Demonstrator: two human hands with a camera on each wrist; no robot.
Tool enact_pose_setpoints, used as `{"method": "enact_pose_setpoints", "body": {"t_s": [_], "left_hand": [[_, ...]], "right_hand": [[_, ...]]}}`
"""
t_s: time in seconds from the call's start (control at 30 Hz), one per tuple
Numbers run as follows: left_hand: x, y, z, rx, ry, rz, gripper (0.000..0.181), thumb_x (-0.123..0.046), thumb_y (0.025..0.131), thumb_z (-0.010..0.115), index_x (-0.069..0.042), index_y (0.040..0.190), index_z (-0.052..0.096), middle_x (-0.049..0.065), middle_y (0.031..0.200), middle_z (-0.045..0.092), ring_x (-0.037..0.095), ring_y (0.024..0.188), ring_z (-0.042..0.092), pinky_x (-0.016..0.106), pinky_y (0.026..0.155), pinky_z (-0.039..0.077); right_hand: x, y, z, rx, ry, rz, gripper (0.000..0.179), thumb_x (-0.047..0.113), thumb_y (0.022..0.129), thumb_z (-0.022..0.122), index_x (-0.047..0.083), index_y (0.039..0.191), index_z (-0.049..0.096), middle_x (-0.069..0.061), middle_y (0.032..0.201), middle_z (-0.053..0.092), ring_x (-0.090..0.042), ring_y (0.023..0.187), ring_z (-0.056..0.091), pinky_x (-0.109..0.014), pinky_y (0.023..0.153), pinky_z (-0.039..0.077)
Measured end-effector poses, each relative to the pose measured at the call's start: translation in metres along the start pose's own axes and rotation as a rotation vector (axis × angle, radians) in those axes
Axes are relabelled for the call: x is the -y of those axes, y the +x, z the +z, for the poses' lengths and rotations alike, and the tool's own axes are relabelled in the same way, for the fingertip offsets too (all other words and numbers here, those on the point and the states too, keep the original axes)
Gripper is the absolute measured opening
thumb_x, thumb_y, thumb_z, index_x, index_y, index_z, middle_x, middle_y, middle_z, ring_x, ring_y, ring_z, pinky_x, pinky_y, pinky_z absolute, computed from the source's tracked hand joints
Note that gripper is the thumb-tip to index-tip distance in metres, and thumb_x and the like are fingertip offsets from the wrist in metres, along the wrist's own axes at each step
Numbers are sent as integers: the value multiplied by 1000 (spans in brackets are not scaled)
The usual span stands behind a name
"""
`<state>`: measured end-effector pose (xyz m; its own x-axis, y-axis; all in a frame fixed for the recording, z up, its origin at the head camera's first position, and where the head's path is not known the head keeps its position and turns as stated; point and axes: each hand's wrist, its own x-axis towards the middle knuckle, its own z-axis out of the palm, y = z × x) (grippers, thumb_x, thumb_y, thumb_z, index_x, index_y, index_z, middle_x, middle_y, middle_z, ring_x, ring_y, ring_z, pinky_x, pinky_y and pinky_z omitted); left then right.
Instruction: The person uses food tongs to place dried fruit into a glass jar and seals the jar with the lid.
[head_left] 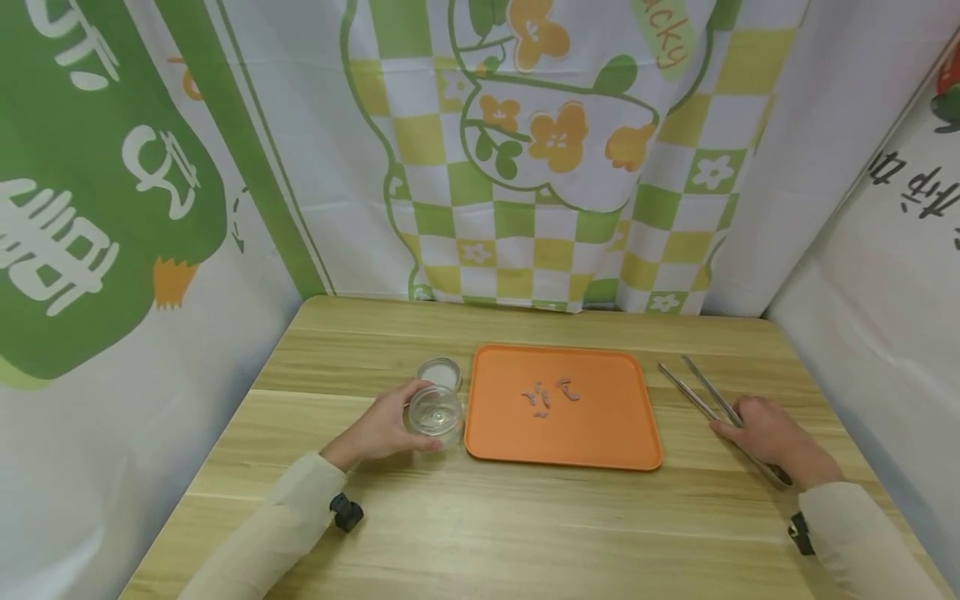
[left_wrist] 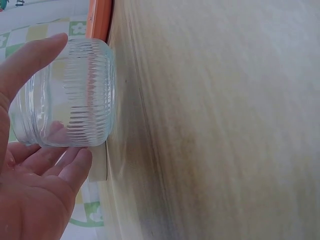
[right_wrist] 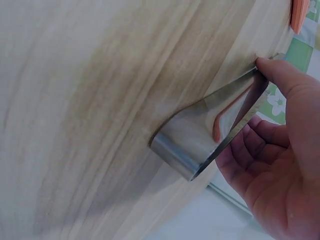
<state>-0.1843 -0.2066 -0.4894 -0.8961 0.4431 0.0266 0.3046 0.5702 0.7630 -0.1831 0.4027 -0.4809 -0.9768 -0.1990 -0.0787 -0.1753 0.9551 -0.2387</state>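
My left hand (head_left: 384, 425) holds a clear glass jar (left_wrist: 87, 95) at the left side of the orange tray (head_left: 502, 446), thumb on one side and fingers on the other. The jar has a ribbed lower wall and an uncovered mouth; its base is at or very near the tabletop. To the right of the tray, my right hand (head_left: 776, 433) grips long metal tongs (right_wrist: 187, 135) between thumb and fingers. Their two arms stand apart, tips pointing away from me. Several small, pale purplish curved pieces (head_left: 567, 392) lie on the tray.
A round lid with a silvery rim (head_left: 440, 372) lies just behind the jar. The wooden table (head_left: 480, 533) meets printed cloth curtains (head_left: 525, 250) at the back and both sides.
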Motion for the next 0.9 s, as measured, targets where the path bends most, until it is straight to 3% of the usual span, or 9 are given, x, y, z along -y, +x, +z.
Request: {"method": "enact_pose_setpoints", "body": {"t_s": [0.2, 0.67, 0.9], "left_hand": [[2, 1, 1, 1, -1, -11, 92, -31, 75, 98, -2, 148, 51, 19, 136, 66, 37, 126, 63, 56, 108, 53], [2, 3, 1, 1, -5, -39, 94, -30, 74, 98, -3, 150, 50, 17, 138, 65, 35, 128, 63, 55, 110, 52], [2, 3, 1, 5, -8, -47, 93, -31, 75, 97, -4, 150, 50, 17, 138, 65, 35, 128, 63, 56, 109, 52]], "right_hand": [[-1, -2, 3, -20, -21, -21, 39, 31, 99, 71, 4, 78, 53, -4, 71, 49, -19, 64, 46, -36, 59, 43], [-1, -8, -7, -58, 5, -21, 32, 27, 98, 68, 1, 83, 61, -4, 70, 56, -20, 63, 51, -38, 58, 46], [6, -11, -15, -105, 31, -49, 29, 22, 97, 72, -6, 95, 65, -7, 77, 60, -23, 71, 56, -44, 65, 51]]}}
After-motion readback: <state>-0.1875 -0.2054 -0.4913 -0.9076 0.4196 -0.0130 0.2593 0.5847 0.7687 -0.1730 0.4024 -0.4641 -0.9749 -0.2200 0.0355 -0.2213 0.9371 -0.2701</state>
